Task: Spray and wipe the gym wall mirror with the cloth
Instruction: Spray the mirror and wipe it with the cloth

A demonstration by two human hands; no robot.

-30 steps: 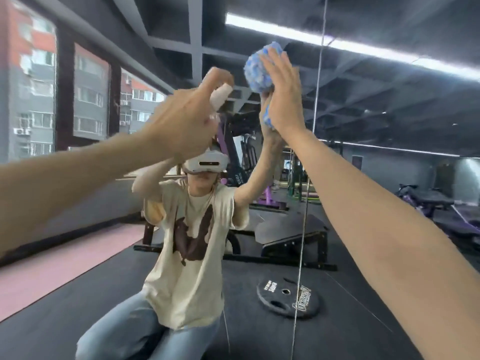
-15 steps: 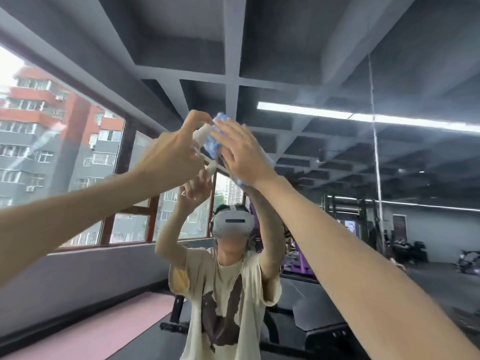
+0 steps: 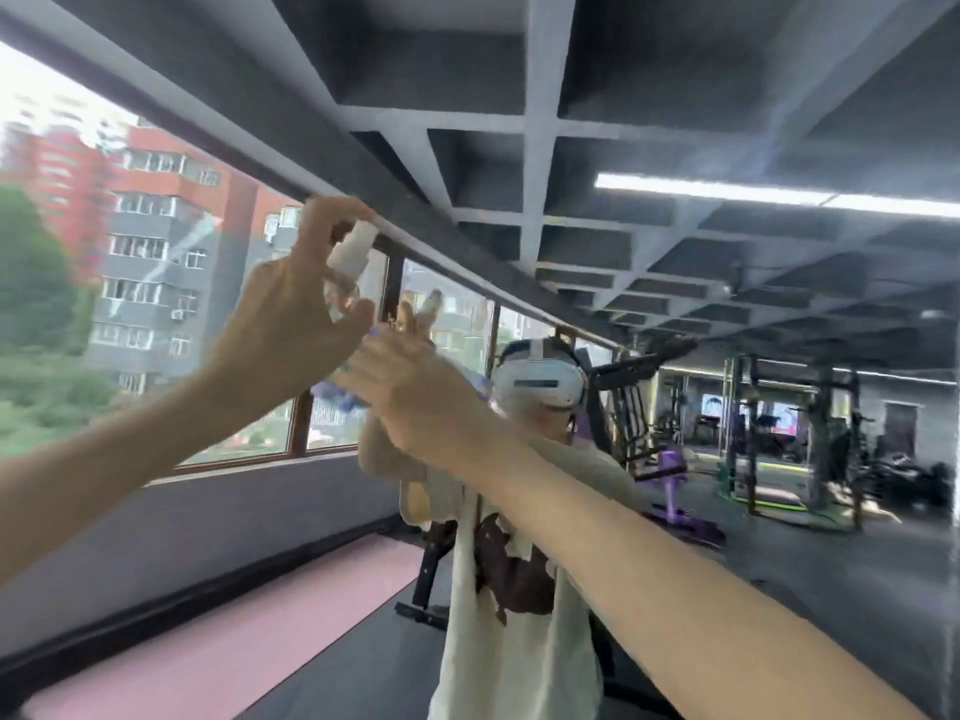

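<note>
Left hand (image 3: 288, 324) raised at left, fingers curled round small clear spray bottle (image 3: 349, 262), forefinger over white nozzle. Blue cloth (image 3: 332, 393) just below, bunched against mirror (image 3: 779, 522) under right hand (image 3: 415, 392); fingers roughly straight, pressing. Motion blur.

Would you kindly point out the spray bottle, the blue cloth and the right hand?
spray bottle (image 3: 354, 246), head view, on its white cap.
blue cloth (image 3: 332, 394), head view, on the visible blue bunch.
right hand (image 3: 415, 392), head view, on the back of the hand.
</note>
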